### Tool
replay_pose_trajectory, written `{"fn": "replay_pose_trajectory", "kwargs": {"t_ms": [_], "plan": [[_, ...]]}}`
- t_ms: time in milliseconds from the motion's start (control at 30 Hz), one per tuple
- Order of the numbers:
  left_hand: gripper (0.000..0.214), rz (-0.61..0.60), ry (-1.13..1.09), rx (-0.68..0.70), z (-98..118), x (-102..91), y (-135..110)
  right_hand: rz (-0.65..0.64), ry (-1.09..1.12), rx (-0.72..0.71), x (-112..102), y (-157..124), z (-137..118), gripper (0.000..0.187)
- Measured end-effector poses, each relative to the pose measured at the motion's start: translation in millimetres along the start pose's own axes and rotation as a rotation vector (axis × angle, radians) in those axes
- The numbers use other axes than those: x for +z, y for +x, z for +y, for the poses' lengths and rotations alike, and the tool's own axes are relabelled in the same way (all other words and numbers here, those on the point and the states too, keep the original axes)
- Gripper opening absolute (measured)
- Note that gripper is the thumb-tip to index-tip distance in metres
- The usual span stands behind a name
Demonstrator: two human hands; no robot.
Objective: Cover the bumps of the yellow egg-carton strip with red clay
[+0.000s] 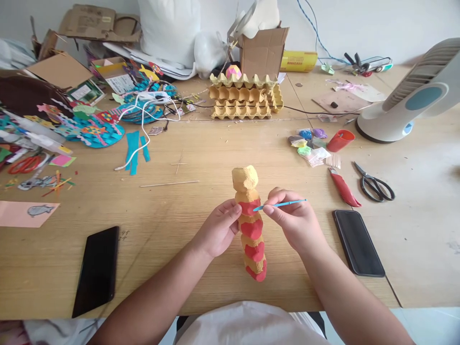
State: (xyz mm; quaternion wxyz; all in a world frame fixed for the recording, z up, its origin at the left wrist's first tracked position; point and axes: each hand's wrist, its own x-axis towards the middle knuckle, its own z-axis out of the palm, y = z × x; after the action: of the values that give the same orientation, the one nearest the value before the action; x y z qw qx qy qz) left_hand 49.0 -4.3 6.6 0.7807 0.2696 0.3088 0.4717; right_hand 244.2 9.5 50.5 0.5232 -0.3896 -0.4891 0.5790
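A strip of egg carton cups (246,178) is held upright in front of me, yellow at the top and orange-tan below. Several of its cups bear red patches that look like modelling clay (251,229). My left hand (223,227) grips the strip from its left side, thumb on the front beside an upper red patch. Between thumb and fingers of my right hand (293,218) is a thin blue modelling tool (283,204). The tool's flat tip lies at that upper red patch; whether it presses in cannot be made out.
To the right lie black-handled scissors (377,184), a red utility knife (344,187), a red cup (340,140), bagged coloured clay (312,146) and a phone (358,243). Another phone (96,270) is at left. Egg cartons (240,112) and a white fan (406,96) stand farther back.
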Motion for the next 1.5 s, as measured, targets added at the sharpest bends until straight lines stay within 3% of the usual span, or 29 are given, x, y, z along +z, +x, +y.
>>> {"fn": "replay_pose_trajectory", "kwargs": {"t_ms": [333,733,1100,1300,1500], "plan": [[0.046,-0.058,0.024,0.004,-8.1,-6.0,-0.9,-0.016,0.028,0.177,4.5,-3.6,-0.7,0.04],[0.048,-0.039,-0.021,-0.009,-10.5,-3.1,0.8,0.003,0.027,0.116,9.5,-6.7,-5.6,0.048],[0.049,-0.042,0.018,-0.008,-11.5,-3.4,-1.1,0.026,-0.038,0.052,9.1,-7.8,-2.4,0.044],[0.051,-0.008,-0.01,-0.002,-11.7,-3.4,-0.2,-0.007,0.146,0.1,4.7,-6.8,0.9,0.046],[0.052,-0.022,-0.006,0.006,-10.2,-3.3,0.4,-0.016,0.056,0.047,7.3,-7.6,-0.8,0.044]]}}
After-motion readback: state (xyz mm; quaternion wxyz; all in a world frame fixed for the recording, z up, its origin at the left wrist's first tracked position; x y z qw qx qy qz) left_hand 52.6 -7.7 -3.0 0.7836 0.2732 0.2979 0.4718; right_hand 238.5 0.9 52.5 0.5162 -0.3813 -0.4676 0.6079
